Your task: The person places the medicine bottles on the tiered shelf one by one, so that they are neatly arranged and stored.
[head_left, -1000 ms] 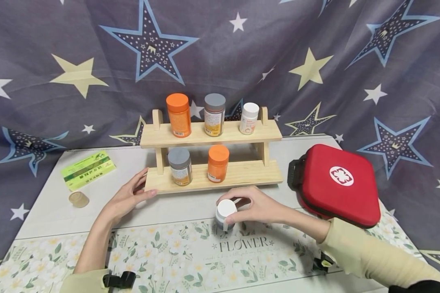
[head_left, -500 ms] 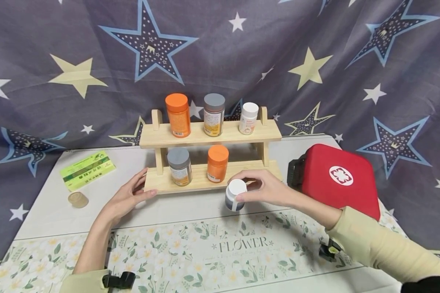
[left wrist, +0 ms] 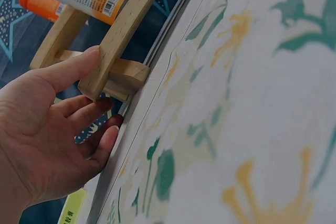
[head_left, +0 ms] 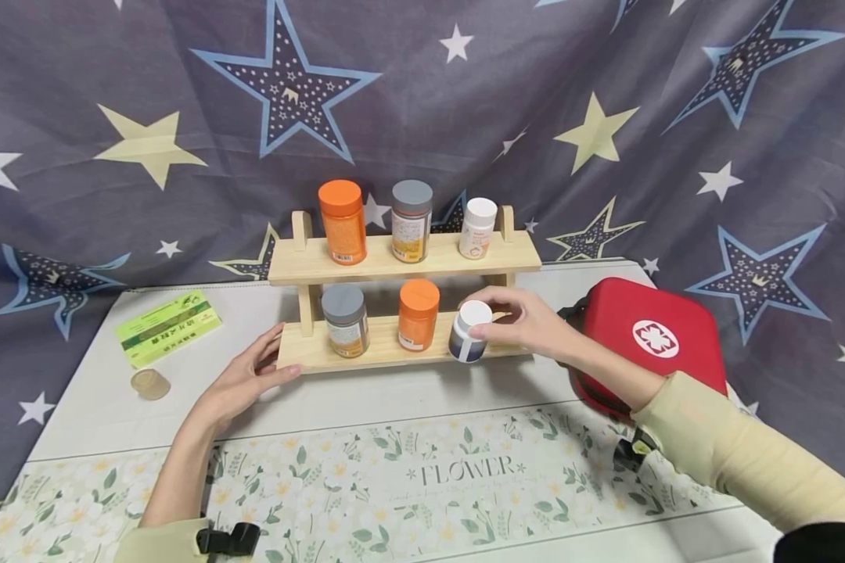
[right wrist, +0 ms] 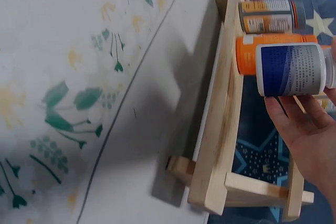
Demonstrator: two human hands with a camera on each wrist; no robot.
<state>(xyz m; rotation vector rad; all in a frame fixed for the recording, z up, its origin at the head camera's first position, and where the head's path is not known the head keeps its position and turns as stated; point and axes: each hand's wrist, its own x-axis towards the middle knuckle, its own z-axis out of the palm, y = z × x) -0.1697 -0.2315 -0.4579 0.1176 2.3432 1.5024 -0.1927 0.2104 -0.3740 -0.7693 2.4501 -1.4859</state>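
Note:
My right hand [head_left: 528, 319] grips a white-capped pill bottle [head_left: 468, 344] with a blue and white label. In the right wrist view the pill bottle [right wrist: 291, 71] appears just off the lower board of a wooden two-tier rack [head_left: 383, 356]. Beside it on that board stand an orange jar [head_left: 418, 322] and a grey-lidded jar [head_left: 347, 328]. My left hand [head_left: 242, 381] holds the rack's left end; in the left wrist view its thumb [left wrist: 79, 69] lies on the lower board while the fingers curl below.
On the upper board are another orange jar [head_left: 343, 228], a grey-lidded jar [head_left: 411, 227] and a small white bottle [head_left: 477, 231]. A red first-aid case [head_left: 676, 313] lies at right. At left lie a green box [head_left: 169, 328] and a small tan stopper-like piece [head_left: 151, 384]. A star-patterned curtain [head_left: 422, 102] hangs behind.
My right hand has carried the pill bottle from the table in front of the rack up and back to the right part of the lower board. The left hand has stayed put.

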